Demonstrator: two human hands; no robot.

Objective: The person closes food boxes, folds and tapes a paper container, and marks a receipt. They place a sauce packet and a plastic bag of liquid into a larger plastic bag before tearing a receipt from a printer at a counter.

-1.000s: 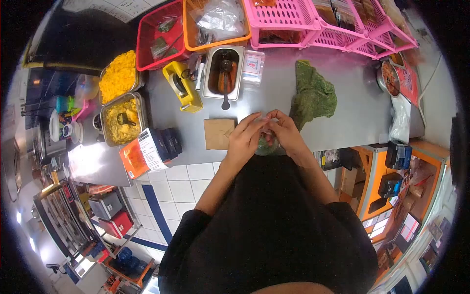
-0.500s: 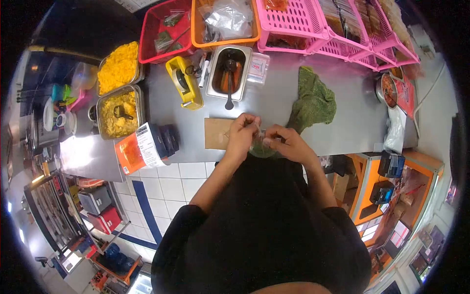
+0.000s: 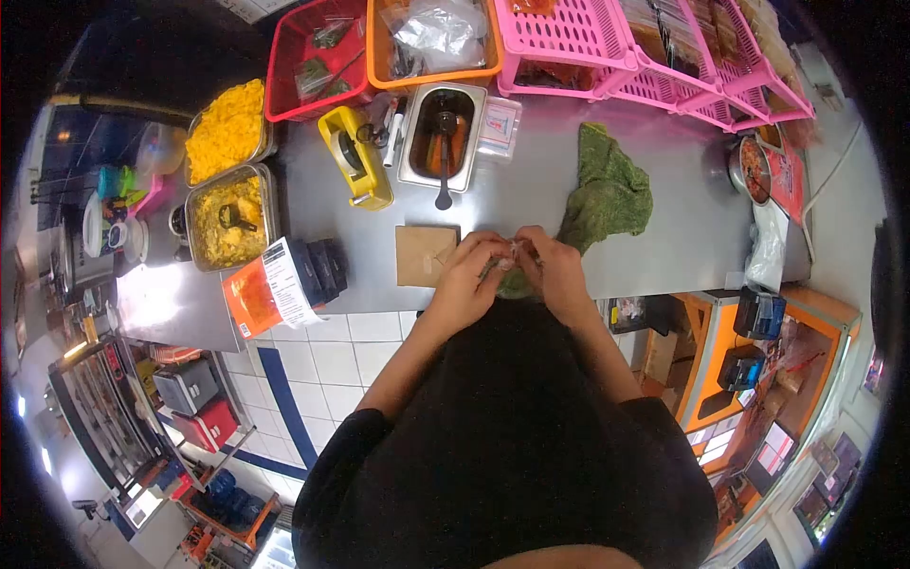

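Close to my body at the counter's front edge, my left hand (image 3: 469,280) and my right hand (image 3: 561,275) meet with fingertips pinched together. Between them is the gathered top of a small clear plastic bag with something green inside (image 3: 514,284), its lower part showing beneath the fingers. A flat brown cardboard piece (image 3: 423,256) lies left of my left hand. Just beyond my right hand a crumpled green cloth (image 3: 609,185) rests on the counter.
Behind stand a steel container with a black ladle (image 3: 444,194), a yellow tape dispenser (image 3: 354,156), a red bin (image 3: 284,71), an orange bin (image 3: 379,57) and pink baskets (image 3: 569,38). Trays of yellow food (image 3: 227,133) sit left, a metal bowl (image 3: 754,171) right.
My hands have drawn together around the bag's top, the right one turning inward. The bag's green part is now more covered by my fingers.
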